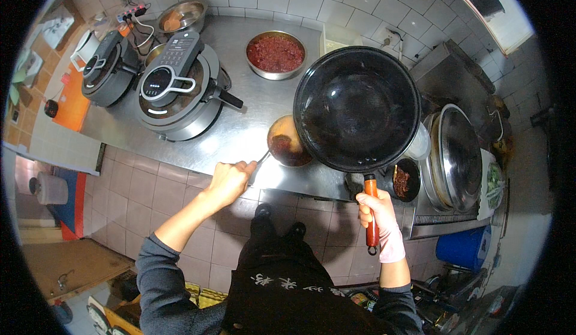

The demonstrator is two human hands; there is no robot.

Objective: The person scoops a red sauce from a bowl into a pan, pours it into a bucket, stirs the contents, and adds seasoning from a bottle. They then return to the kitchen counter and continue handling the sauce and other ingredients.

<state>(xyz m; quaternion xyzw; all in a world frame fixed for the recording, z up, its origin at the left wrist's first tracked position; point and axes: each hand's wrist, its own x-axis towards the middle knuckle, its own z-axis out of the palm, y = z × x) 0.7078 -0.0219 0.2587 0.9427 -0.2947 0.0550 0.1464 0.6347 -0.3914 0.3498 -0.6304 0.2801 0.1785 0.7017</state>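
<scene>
My right hand (pixel 379 213), in a thin pinkish glove, grips the wooden handle (pixel 371 215) of a black wok (pixel 357 105). The wok's dark inside faces me, with a few pale specks near its lower rim. My bare left hand (pixel 229 179) is closed around the thin handle of a utensil (pixel 264 157). That handle leads toward a round bowl (pixel 279 132) with dark brown sauce or residue in it. The utensil's far end cannot be made out. The wok hides the bowl's right side. Behind them, a steel bowl (pixel 275 74) holds reddish minced food.
Two lidded electric cookers (pixel 180 105) stand left on the steel counter (pixel 234 47), one handle jutting inward. At right are a black container (pixel 407 179) of dark red food, a clear plastic lid or bowl (pixel 420 143) and large metal lids (pixel 459 155). A blue bin (pixel 461 245) stands below.
</scene>
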